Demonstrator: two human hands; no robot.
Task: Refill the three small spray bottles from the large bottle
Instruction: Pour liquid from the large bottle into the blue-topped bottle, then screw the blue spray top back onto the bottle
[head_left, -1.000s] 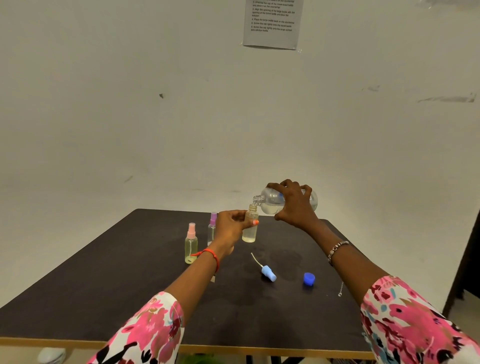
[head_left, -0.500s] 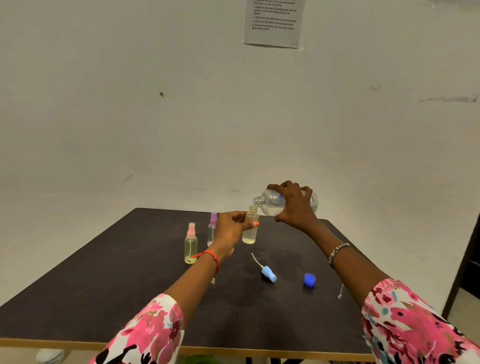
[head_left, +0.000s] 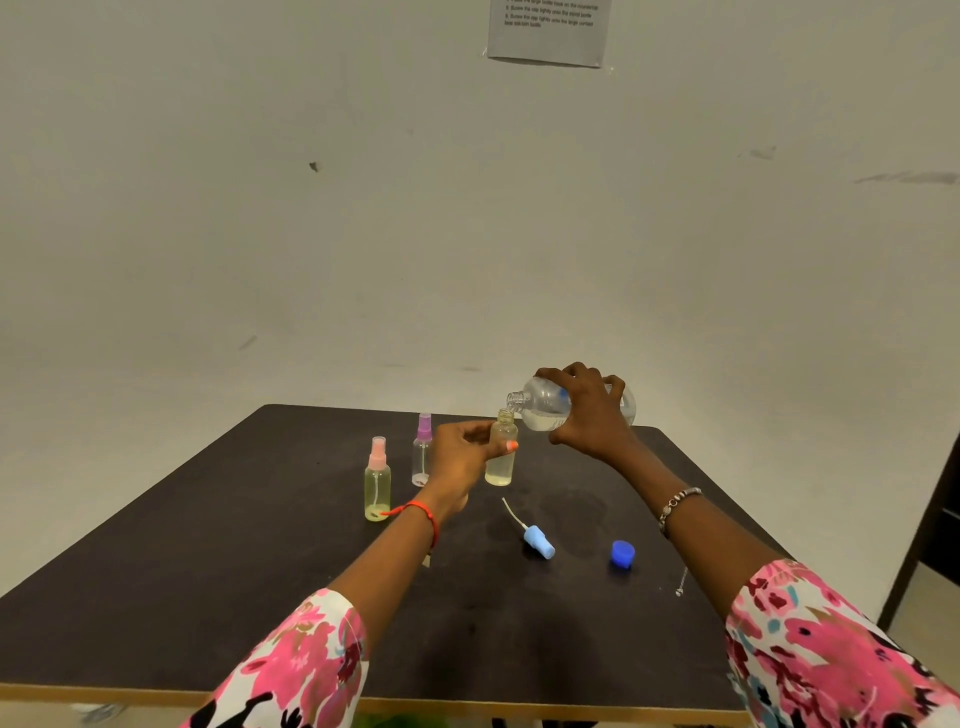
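- Large bottle (head_left: 545, 408), tipped in the right hand (head_left: 589, 415), fingers wrapped around it, mouth just above the open small bottle (head_left: 502, 451) held by left hand (head_left: 462, 457) fingers.
- Pink-capped bottle (head_left: 377, 480) and purple-capped bottle (head_left: 422, 452) stand left; sprayer head (head_left: 537, 540) and blue cap (head_left: 622, 553) lie on the dark surface (head_left: 208, 545).
- Pale wall (head_left: 363, 208) behind, paper notice (head_left: 549, 31) taped up.

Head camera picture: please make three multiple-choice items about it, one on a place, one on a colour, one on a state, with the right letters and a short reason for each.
1. Where does the light blue spray top lie?
A. on the table
B. on the pink-topped bottle
C. in the right hand

2. What colour is the loose cap?
A. red
B. blue
C. green

3. How is the large bottle held?
A. upright, capped
B. lying on the table
C. tipped, uncapped

Answers:
1 A: it lies on the dark table, its tube pointing away.
2 B: it is plainly blue.
3 C: the right hand tilts its open neck over the open small bottle, held in the left hand.
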